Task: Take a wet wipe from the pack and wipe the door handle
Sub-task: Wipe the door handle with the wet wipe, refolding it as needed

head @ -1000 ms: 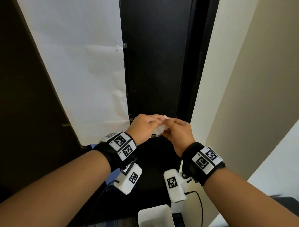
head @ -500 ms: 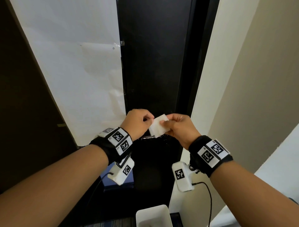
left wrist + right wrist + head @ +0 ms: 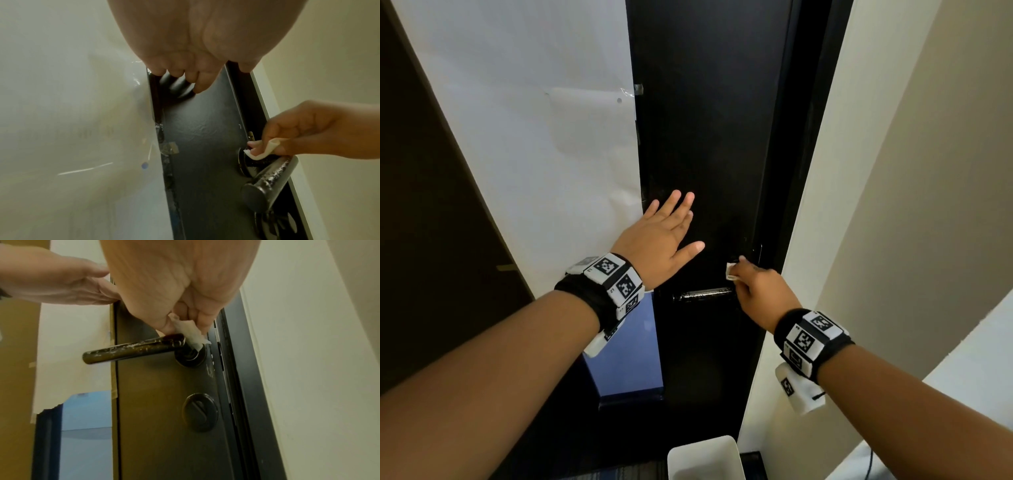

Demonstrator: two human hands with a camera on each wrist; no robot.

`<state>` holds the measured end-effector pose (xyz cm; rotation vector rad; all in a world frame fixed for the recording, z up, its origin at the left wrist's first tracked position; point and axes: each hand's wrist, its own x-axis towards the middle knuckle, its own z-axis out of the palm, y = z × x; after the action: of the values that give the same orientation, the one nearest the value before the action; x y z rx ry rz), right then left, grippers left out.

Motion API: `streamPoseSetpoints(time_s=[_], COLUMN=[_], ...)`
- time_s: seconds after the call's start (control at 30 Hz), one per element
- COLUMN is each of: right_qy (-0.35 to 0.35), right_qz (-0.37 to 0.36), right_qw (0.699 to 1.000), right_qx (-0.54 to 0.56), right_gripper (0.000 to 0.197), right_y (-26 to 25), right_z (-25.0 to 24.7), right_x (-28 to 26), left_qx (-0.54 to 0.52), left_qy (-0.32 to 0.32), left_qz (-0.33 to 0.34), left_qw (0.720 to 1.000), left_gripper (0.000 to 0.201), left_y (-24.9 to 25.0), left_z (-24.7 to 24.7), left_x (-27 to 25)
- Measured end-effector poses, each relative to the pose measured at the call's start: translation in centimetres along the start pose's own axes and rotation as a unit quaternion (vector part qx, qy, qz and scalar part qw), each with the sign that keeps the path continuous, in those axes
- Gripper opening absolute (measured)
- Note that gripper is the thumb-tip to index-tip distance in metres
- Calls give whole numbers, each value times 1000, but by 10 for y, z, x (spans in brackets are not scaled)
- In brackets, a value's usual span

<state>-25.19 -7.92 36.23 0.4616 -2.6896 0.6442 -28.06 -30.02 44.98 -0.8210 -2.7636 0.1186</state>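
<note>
A dark lever door handle, flecked with white marks, sticks out from a dark door. My right hand pinches a folded white wet wipe and holds it against the handle's neck by the round base plate. My left hand lies flat with straight fingers on the door, above and left of the handle. The wipe pack is not in view.
White paper is taped over the panel left of the door. A round thumb-turn lock sits below the handle. A cream wall stands close on the right. A white bin is on the floor beneath.
Both hands held the wipe together in front of the door. Now the left hand has let go and moved up flat onto the door. The right hand carried the wipe to the handle.
</note>
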Motion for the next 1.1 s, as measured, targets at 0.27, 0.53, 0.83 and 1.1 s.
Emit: streamPoseSetpoints(time_s=[0.27, 0.53, 0.83, 1.1], right_qy=[63, 136, 64, 100], right_qz=[79, 122, 50, 314], right_qw=[991, 974, 995, 901], right_qx=[92, 136, 52, 284], right_gripper=[23, 26, 43, 15], right_y=[-12, -37, -70, -68], right_z=[11, 33, 71, 65], right_x=[-29, -52, -62, -58], left_qx=[-11, -5, -5, -9], left_qy=[-6, -6, 1, 2], left_qz=[-2, 1, 3, 2], left_qw=[1000, 1000, 1000, 1000], left_gripper=[81, 76, 74, 72], left_y=[2, 1, 0, -1], left_z=[-4, -6, -4, -6], left_x=[1, 1, 1, 1])
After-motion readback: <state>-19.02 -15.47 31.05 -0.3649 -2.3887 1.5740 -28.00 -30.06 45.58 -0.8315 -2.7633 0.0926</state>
